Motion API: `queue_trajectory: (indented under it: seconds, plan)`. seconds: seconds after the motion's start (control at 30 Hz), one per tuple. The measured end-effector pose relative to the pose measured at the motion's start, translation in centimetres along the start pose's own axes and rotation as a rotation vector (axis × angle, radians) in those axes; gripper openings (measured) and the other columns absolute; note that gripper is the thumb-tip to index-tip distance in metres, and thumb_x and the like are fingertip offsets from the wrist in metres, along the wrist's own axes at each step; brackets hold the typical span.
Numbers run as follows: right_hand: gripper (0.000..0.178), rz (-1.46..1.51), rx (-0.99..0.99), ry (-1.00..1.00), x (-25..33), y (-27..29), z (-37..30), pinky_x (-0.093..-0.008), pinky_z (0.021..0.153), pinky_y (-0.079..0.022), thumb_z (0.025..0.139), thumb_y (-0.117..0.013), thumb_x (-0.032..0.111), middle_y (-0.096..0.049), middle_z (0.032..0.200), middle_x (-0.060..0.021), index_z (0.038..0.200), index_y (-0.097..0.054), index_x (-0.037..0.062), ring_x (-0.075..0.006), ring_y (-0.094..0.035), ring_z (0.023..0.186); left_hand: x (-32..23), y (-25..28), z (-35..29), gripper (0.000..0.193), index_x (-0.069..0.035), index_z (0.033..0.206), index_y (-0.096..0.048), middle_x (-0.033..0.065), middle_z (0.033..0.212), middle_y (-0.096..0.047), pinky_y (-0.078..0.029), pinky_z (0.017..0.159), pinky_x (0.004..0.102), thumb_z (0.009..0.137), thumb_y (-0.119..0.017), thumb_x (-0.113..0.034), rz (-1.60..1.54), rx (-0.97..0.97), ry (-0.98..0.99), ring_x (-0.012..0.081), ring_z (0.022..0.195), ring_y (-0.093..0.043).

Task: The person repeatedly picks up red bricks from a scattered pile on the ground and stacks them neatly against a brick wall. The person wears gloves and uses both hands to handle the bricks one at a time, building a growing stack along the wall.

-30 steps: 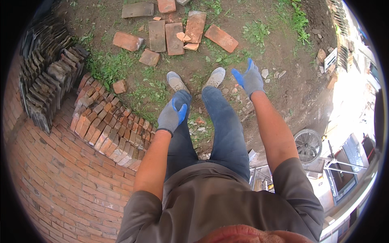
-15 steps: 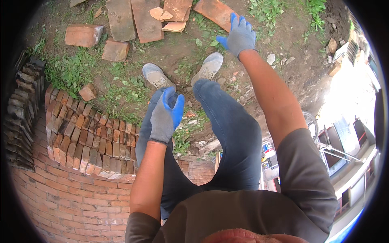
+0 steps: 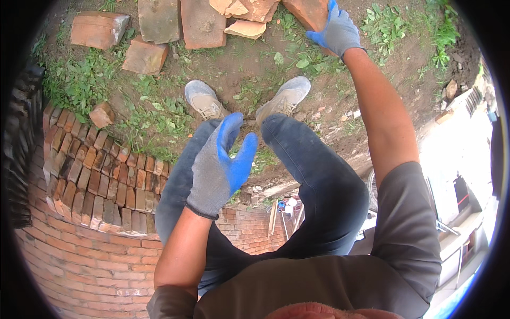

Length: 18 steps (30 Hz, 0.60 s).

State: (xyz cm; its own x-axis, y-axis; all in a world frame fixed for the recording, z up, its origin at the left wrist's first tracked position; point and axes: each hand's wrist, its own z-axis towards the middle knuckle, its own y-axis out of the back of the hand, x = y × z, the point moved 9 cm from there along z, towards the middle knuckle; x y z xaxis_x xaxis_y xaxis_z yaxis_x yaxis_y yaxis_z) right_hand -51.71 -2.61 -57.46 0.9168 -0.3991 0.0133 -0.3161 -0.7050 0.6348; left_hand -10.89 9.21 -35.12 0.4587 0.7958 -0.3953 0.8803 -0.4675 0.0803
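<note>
A worn orange-red brick (image 3: 305, 11) lies on the dirt at the top of the view, partly cut off by the edge. My right hand (image 3: 340, 33), in a grey glove with blue coating, is on its right end, thumb across the face and fingers along the far side. The fingertips are partly hidden. My left hand (image 3: 211, 169), gloved alike, hovers over my left thigh with thumb and curved fingers apart and nothing between them. Left of the held brick lie broken brick pieces (image 3: 245, 28) and large flat bricks (image 3: 203, 26).
Loose bricks (image 3: 99, 30) and a smaller chunk (image 3: 102, 114) lie on the weedy ground to the left. Stacked bricks (image 3: 109, 175) stand on a brick surface (image 3: 90, 258), beside a dark stack (image 3: 22, 149) at far left. My shoes (image 3: 286, 98) are planted on dirt.
My right hand has come down from above the brick onto its end. My left hand appears nearer and larger, still empty. The view has shifted, with the bricks nearer the top edge.
</note>
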Motion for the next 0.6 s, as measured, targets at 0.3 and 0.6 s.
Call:
queue_trajectory:
  seconds: [0.3,0.6]
  plan:
    - [0.115,1.171,0.216,0.101,5.2,-1.4,-12.1,-0.0453,0.115,-0.066,0.099,-0.100,0.059,-0.077,0.153,-0.0193,0.176,-0.048,-0.0090,-0.0294,-0.079,0.135,-1.9,-3.3,0.5,0.098,-0.001,0.183,-0.046,0.0271,0.166,-0.073,-0.063,0.120,0.0476,0.109,-0.093,-0.045,0.025,-0.002,-0.074,0.0345,0.148,-0.078]
    - [0.124,1.117,0.253,0.354,21.8,-2.6,-21.9,-0.0456,0.124,-0.060,0.095,-0.105,0.052,-0.064,0.170,-0.0274,0.182,-0.037,-0.0047,-0.0355,-0.071,0.148,-1.3,4.1,1.7,0.121,0.004,0.185,-0.036,0.0273,0.163,-0.073,-0.063,0.117,0.0504,0.098,-0.101,-0.051,-0.082,-0.157,-0.024,0.0375,0.145,-0.077]
